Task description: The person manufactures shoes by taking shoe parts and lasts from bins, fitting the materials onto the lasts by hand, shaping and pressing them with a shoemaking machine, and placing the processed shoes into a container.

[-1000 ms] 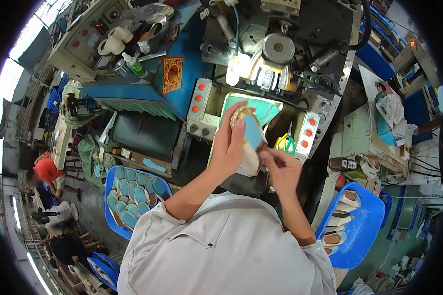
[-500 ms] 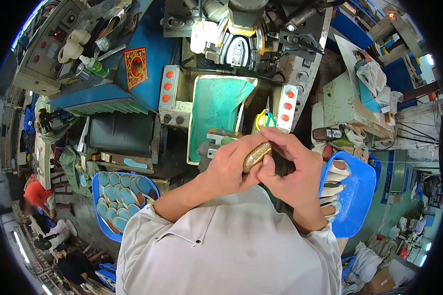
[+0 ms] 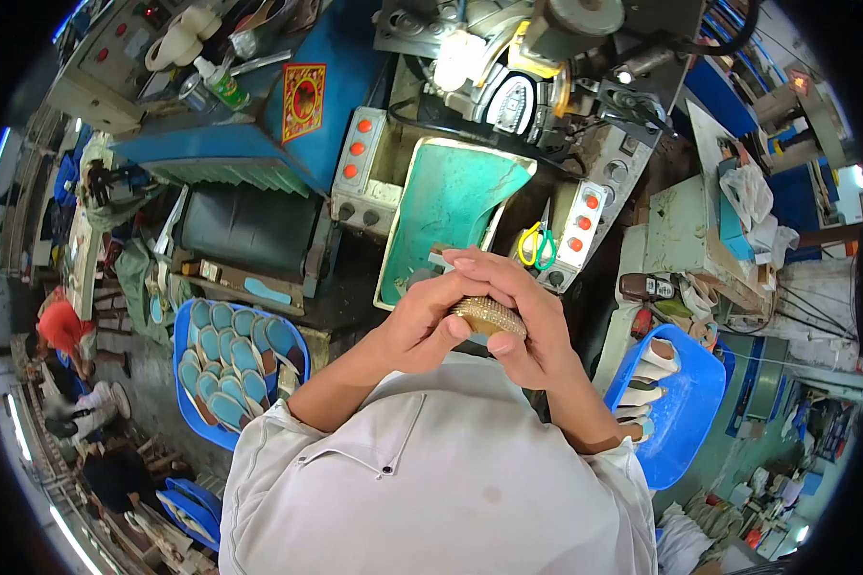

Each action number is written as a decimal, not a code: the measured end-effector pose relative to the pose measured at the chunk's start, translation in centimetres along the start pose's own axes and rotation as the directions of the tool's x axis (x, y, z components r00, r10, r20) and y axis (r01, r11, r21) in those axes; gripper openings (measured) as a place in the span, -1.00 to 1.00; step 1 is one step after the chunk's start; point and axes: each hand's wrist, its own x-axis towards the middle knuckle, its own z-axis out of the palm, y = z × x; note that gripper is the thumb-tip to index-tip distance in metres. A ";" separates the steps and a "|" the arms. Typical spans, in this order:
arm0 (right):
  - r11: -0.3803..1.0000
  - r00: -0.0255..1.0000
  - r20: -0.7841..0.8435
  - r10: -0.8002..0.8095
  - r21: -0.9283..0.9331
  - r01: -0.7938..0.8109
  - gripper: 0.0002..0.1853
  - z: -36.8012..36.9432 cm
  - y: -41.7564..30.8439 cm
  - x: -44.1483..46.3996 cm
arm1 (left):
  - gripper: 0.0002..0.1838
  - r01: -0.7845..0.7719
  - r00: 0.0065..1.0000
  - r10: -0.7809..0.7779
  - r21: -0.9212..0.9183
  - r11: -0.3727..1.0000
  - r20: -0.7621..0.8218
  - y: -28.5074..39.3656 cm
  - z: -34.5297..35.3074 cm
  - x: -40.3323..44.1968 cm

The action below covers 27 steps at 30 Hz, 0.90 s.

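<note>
Between my two hands, in front of my chest, is a gold, glittery shoe upper with a curved, rounded edge. My left hand grips its left end, thumb bent against the near side. My right hand wraps over the top and right end, its fingers reaching across toward the left hand. Much of the upper is hidden by the fingers. Beyond the hands lies a green-lined tray. Scissors with yellow and green handles rest to the right of that tray.
A machine with a lit shoe-shaped mould stands ahead, flanked by red-button panels. At left, a blue basket holds several shoe pieces with light-blue insoles. Another blue basket at right holds more shoe parts. A person in red is far left.
The view has turned and shifted slightly. My hands have moved closer together around the shoe upper, turning it flatter, and the right-hand fingers now cover its top.
</note>
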 end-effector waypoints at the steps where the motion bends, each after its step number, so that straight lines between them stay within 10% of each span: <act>1: 1.000 1.000 0.000 -0.003 -0.013 0.003 -0.37 0.3 -0.1 0.1 | -0.44 -0.018 0.999 0.018 -0.005 1.000 -0.031 -0.1 0.2 -0.3; 12: 0.995 0.995 0.070 -0.066 -0.077 0.071 -0.43 0.2 0.0 1.3 | -0.54 -0.093 0.961 0.162 0.290 0.952 -0.226 -2.0 0.7 -2.1; 15: 0.992 0.990 0.057 -0.125 -0.020 0.127 -0.36 -0.7 0.9 0.7 | -0.48 -0.033 0.969 0.084 0.216 0.976 -0.231 -1.7 1.3 -1.7; 16: 0.996 0.986 0.138 -0.088 0.023 0.086 -0.06 -1.7 1.4 0.1 | -0.46 -0.002 0.974 0.043 0.182 0.983 -0.221 -1.4 1.6 -1.2; 20: 0.974 0.975 -0.183 0.122 -0.168 -0.154 0.50 -2.7 -0.3 -5.1 | -0.37 0.071 0.965 -0.023 0.177 0.982 -0.261 -0.4 4.6 2.9; 25: 0.794 0.759 -0.648 0.056 -0.432 -0.427 0.34 -2.2 1.0 -14.1 | -0.40 0.137 0.945 -0.224 -0.331 0.934 -0.240 -2.6 11.3 5.9; 27: 0.750 0.656 -0.748 0.105 -0.374 -0.546 0.27 -4.2 1.2 -17.8 | -0.42 0.246 0.968 -0.249 -0.128 0.961 -0.008 -3.3 14.8 6.8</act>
